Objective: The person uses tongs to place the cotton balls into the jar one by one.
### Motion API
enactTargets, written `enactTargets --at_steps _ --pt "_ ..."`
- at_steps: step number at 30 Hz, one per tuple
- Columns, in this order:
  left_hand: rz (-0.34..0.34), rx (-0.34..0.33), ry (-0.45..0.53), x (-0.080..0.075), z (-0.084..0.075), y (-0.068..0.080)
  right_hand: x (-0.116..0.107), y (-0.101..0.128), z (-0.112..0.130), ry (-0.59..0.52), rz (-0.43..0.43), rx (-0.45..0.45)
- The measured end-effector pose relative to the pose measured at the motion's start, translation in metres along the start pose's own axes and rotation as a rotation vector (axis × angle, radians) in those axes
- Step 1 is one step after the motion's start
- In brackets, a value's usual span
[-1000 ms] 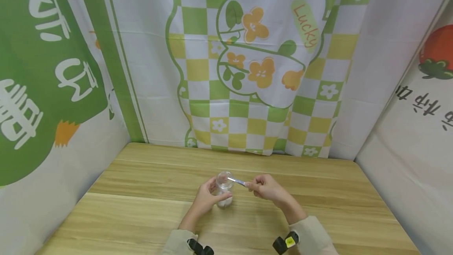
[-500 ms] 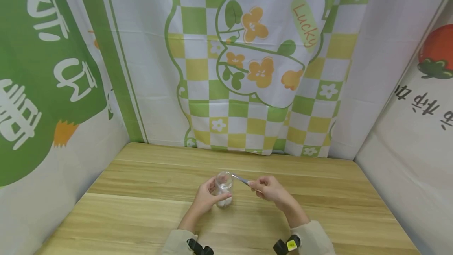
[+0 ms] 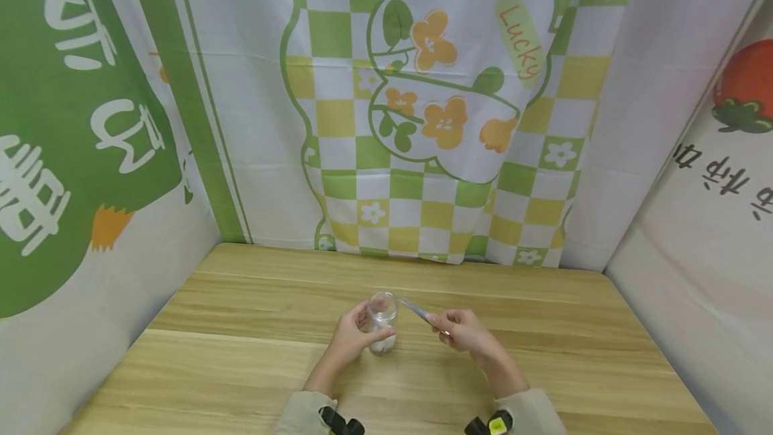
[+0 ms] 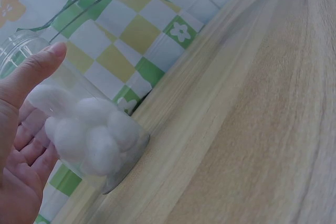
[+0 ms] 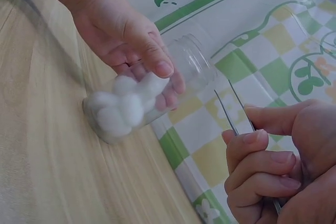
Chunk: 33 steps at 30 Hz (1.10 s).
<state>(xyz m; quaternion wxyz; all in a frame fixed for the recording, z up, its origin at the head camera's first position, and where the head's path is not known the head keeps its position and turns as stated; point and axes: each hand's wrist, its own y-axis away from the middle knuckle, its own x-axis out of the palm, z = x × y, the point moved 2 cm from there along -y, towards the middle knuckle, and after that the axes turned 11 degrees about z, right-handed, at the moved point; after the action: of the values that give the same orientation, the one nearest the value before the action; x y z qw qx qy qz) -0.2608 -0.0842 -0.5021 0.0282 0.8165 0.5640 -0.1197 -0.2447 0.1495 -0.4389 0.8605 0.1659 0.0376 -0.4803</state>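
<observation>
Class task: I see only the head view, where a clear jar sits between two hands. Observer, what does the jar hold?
Observer: White cotton balls, piled at the bottom of the jar, as the left wrist view shows.
Operator: What does the right hand grip?
Observer: The right hand pinches metal tweezers; their two thin prongs stand slightly apart.
Operator: Are the prongs inside the jar?
Observer: No. In the right wrist view their tips lie outside, beside the open mouth, holding nothing.
Operator: And the left hand?
Observer: The left hand grips the jar's side.
</observation>
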Motion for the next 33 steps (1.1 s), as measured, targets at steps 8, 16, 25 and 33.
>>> enactTargets --at_steps 8,16,25,33 --pt "-0.012 -0.002 -0.01 0.0 -0.001 0.0 0.003 -0.001 -0.014 -0.089 -0.016 0.016" --pt "-0.046 -0.005 0.006 0.0 -0.004 -0.001 0.002 0.001 -0.027 -0.148 -0.001 -0.047" --pt "-0.035 0.002 -0.003 0.0 -0.005 0.0 0.009 0.0 -0.033 -0.188 -0.024 -0.001" --pt "-0.034 0.001 0.001 0.0 -0.005 0.0 0.01 0.0 -0.04 -0.245 -0.022 0.0"
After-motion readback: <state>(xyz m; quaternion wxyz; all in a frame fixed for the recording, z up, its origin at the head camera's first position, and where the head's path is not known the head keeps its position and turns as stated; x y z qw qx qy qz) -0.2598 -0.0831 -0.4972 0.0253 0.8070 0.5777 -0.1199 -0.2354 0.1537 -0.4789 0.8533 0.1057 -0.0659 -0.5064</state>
